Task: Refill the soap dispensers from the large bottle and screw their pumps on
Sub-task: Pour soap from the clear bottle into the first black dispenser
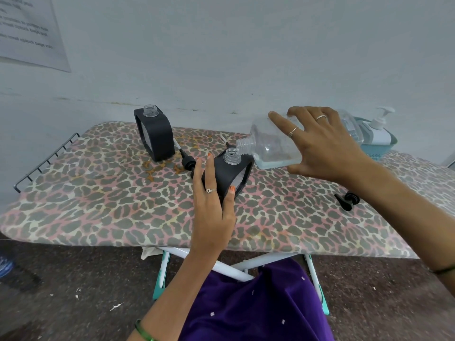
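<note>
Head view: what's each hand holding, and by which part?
Left hand grips the near dispenser by its black side. Right hand holds the tilted large bottle around its body.

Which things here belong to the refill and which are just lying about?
Job: large bottle, near dispenser, far dispenser, pump at right, pump between dispensers.
Lying about: basket, white pump bottle, wall notice.
</note>
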